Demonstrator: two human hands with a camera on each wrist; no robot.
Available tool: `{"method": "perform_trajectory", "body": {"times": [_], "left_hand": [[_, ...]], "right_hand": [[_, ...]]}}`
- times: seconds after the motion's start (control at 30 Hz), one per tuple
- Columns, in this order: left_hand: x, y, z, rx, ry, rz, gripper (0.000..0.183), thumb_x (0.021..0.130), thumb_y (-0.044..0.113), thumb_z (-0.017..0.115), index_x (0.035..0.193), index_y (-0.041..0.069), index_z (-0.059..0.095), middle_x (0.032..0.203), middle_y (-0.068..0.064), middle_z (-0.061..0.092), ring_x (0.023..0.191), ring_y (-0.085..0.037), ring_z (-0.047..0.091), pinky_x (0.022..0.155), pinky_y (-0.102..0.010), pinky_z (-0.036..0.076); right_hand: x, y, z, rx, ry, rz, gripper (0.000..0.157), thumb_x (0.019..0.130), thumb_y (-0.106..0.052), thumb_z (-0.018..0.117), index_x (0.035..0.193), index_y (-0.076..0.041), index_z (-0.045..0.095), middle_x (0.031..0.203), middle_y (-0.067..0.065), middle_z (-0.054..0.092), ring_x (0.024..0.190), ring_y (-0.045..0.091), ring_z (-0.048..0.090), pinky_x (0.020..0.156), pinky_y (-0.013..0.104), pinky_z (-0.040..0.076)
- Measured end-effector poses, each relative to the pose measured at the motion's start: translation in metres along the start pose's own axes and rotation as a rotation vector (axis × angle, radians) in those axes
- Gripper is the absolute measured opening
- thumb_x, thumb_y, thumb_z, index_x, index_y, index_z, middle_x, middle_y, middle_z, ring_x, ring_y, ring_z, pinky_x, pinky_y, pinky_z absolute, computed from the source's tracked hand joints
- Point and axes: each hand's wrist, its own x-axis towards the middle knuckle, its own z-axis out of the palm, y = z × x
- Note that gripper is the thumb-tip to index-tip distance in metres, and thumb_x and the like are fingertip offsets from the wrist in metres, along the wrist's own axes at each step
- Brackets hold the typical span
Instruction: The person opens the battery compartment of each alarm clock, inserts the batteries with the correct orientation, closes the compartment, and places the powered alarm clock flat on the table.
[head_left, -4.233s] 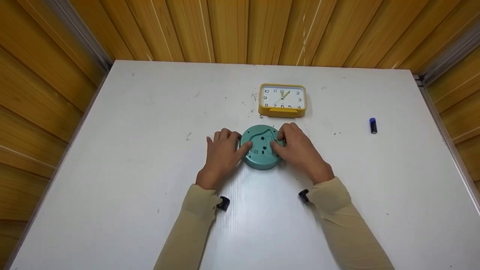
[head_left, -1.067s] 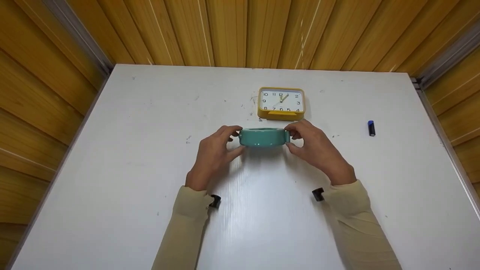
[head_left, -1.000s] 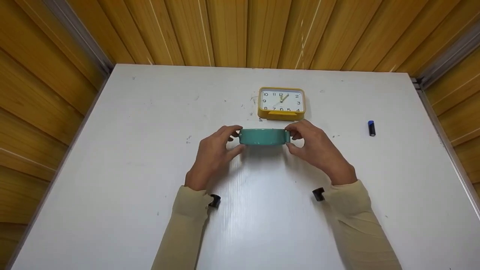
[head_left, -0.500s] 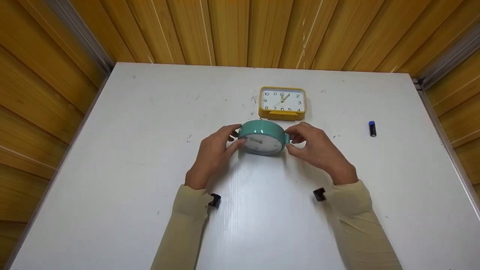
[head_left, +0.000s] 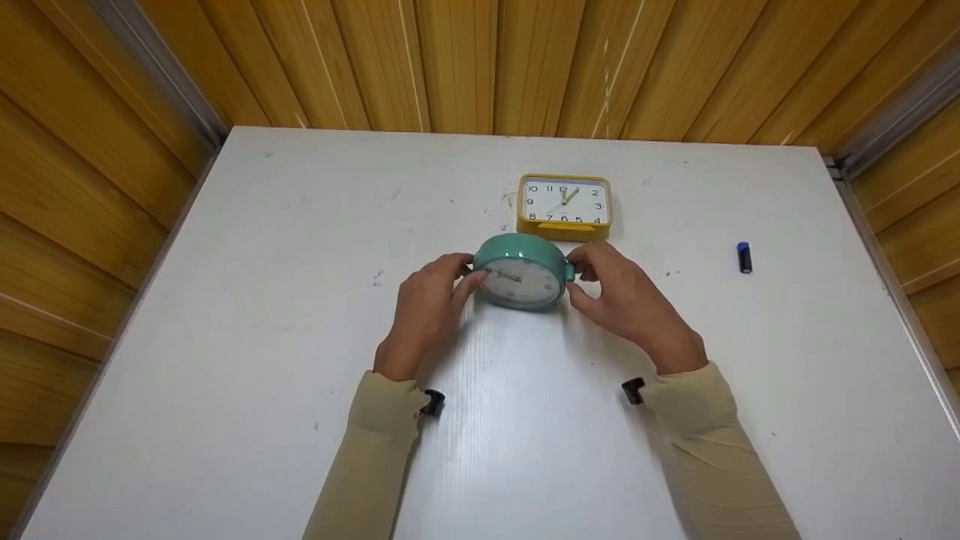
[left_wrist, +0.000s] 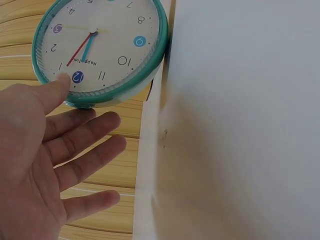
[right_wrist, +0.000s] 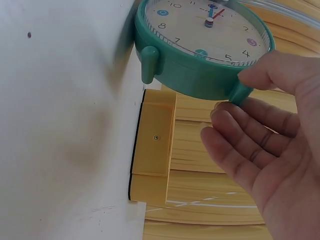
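Observation:
A round teal alarm clock [head_left: 525, 285] is held between both hands, propped on its rim with its dial tilted up toward me. It is turned sideways, the 12 toward the left hand and its two short feet toward the right. My left hand [head_left: 427, 300] pinches the top side, its thumb [left_wrist: 57, 90] over the dial's edge near the 12 and a forefinger behind. The other left fingers extend loosely. My right hand [head_left: 626, 296] pinches one foot [right_wrist: 240, 92] between thumb and forefinger, the remaining fingers bent below it.
A yellow rectangular alarm clock [head_left: 564, 206] stands just behind the teal one, dial up toward me. Off to the right lies a blue and black battery [head_left: 744, 257]. The white table [head_left: 262, 337] is bordered by wood-patterned panels [head_left: 457, 67] at the back and sides.
The teal clock, first back side up, has been tipped over onto its rim, so its dial now shows. Over the last half second it shifts slightly left and tilts back further; both hands keep hold.

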Motion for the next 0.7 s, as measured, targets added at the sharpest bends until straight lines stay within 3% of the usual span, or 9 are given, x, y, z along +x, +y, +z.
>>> {"method": "perform_trajectory", "body": {"times": [0.2, 0.7], "left_hand": [[-0.0008, 0.0002, 0.0026, -0.008, 0.030, 0.031, 0.044, 0.108, 0.038, 0.062, 0.134, 0.003, 0.066, 0.117, -0.009, 0.074, 0.107, -0.026, 0.069, 0.094, -0.045, 0.053], [0.0010, 0.0055, 0.0026, -0.012, 0.020, -0.009, 0.042, 0.110, 0.038, 0.059, 0.129, 0.001, 0.066, 0.113, -0.011, 0.075, 0.105, -0.029, 0.070, 0.093, -0.046, 0.053]], "right_hand": [[-0.0013, 0.0022, 0.0038, -0.053, 0.069, -0.118, 0.030, 0.093, 0.004, 0.073, 0.119, 0.000, 0.058, 0.117, 0.012, 0.062, 0.108, 0.029, 0.069, 0.095, 0.044, 0.056], [-0.0006, 0.0011, 0.0061, -0.072, 0.052, -0.076, 0.026, 0.095, 0.001, 0.072, 0.117, -0.002, 0.058, 0.115, 0.010, 0.063, 0.108, 0.028, 0.068, 0.095, 0.042, 0.056]]}}
